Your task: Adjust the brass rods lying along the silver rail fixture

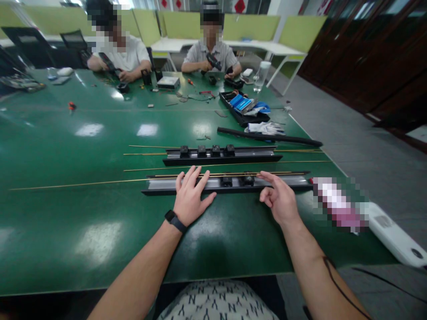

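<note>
Across the near black rail [182, 190], which has a pale grey inner channel, my left hand [191, 195] is spread with its fingertips on the far edge by the thin brass-coloured rods [230, 174]. A dark watch [174, 220] is on that wrist. My right hand [278, 195] is over the right half of the same rail. Its forefinger stretches to the rods, while other fingers curl without anything visible in them. Between the hands, black blocks [247, 179] sit in the channel; another is partly hidden by my left hand.
Beyond lies a second black rail [220, 160] with several blocks and rods. Farther right are a black tube [270, 137], white gloves [265, 128] and a black tray [230, 106]. A white device [393, 233] lies at the right edge. Two people work across the green table [110, 129].
</note>
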Action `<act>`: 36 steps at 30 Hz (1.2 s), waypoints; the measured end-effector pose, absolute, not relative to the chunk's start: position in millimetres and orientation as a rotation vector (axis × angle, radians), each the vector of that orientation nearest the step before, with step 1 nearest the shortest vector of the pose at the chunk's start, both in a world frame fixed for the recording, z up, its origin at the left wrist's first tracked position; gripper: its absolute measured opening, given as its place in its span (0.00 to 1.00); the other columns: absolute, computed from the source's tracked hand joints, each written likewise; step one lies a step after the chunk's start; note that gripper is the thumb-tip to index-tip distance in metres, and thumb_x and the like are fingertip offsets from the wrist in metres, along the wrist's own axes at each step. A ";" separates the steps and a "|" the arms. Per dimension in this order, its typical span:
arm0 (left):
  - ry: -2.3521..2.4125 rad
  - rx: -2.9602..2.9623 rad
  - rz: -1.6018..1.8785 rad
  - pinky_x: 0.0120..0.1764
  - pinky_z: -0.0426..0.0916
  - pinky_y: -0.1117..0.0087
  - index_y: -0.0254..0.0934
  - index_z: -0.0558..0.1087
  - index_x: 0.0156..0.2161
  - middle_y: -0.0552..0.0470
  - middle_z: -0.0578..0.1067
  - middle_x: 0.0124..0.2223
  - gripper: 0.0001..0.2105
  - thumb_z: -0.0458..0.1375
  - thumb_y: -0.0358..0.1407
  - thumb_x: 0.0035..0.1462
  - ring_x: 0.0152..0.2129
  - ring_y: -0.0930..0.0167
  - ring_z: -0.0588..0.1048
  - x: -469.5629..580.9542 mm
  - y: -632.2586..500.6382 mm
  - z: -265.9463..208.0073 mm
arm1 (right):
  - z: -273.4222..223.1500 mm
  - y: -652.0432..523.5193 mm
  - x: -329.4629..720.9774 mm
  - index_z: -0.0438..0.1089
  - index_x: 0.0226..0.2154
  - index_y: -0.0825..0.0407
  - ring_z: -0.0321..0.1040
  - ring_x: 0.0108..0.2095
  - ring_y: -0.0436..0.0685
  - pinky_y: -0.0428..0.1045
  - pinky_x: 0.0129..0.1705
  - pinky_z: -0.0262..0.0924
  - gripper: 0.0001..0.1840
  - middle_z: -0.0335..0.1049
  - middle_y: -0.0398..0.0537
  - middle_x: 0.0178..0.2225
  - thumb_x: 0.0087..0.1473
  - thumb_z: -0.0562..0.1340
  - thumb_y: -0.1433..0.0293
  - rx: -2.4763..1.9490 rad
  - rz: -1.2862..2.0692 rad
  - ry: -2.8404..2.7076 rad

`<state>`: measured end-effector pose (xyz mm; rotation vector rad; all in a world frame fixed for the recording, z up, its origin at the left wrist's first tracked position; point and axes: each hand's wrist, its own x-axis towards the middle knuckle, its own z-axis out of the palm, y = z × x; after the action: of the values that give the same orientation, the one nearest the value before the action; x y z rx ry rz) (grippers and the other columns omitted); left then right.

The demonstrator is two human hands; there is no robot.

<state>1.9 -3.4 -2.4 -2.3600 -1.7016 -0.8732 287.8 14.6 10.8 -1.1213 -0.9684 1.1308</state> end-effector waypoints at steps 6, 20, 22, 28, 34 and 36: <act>-1.706 -2.366 -0.874 0.70 0.47 0.46 0.42 0.66 0.67 0.39 0.65 0.70 0.30 0.61 0.47 0.63 0.70 0.54 0.60 1.4 -3.2 -2.5 | 9.7 16.6 289.8 0.79 0.48 0.52 0.66 0.17 0.45 0.42 0.12 0.40 0.23 0.77 0.57 0.50 0.62 0.62 0.52 -1.143 1.104 -0.931; -1.705 -2.366 -0.864 0.70 0.47 0.46 0.42 0.66 0.67 0.39 0.64 0.71 0.30 0.61 0.47 0.63 0.70 0.54 0.60 1.5 -3.3 -1.9 | 12.1 15.1 288.1 0.79 0.48 0.51 0.66 0.17 0.45 0.43 0.12 0.39 0.23 0.77 0.57 0.50 0.62 0.62 0.52 -1.148 1.124 -0.937; -1.703 -2.365 -0.862 0.70 0.47 0.47 0.42 0.67 0.67 0.39 0.65 0.70 0.29 0.61 0.47 0.63 0.70 0.55 0.60 1.4 -3.4 -1.8 | 11.7 16.0 289.0 0.79 0.47 0.52 0.66 0.17 0.45 0.42 0.12 0.39 0.22 0.77 0.57 0.49 0.62 0.62 0.52 -1.152 1.100 -0.903; -1.702 -2.369 -0.868 0.69 0.47 0.46 0.43 0.66 0.68 0.39 0.65 0.70 0.30 0.62 0.47 0.63 0.70 0.54 0.60 1.2 -3.7 -2.2 | 10.5 15.1 289.5 0.78 0.49 0.48 0.65 0.17 0.45 0.43 0.12 0.40 0.20 0.77 0.54 0.49 0.62 0.63 0.53 -1.124 1.104 -0.925; -1.700 -2.367 -0.873 0.70 0.47 0.46 0.43 0.65 0.68 0.40 0.65 0.70 0.30 0.61 0.47 0.63 0.70 0.54 0.60 1.1 -3.9 -3.0 | 12.4 14.5 288.4 0.79 0.48 0.50 0.65 0.17 0.45 0.43 0.12 0.39 0.22 0.77 0.56 0.52 0.62 0.62 0.52 -1.147 1.114 -0.936; -1.698 -2.368 -0.874 0.70 0.47 0.47 0.43 0.65 0.68 0.40 0.65 0.70 0.30 0.61 0.47 0.63 0.70 0.54 0.60 1.0 -4.0 -3.3 | 12.9 15.0 288.4 0.79 0.47 0.51 0.65 0.17 0.45 0.43 0.12 0.39 0.22 0.77 0.57 0.51 0.62 0.62 0.52 -1.157 1.090 -0.906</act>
<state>1.0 -4.0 -3.3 -2.3677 -1.6979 -0.8742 288.4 15.0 12.9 -1.1571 -0.9065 1.0901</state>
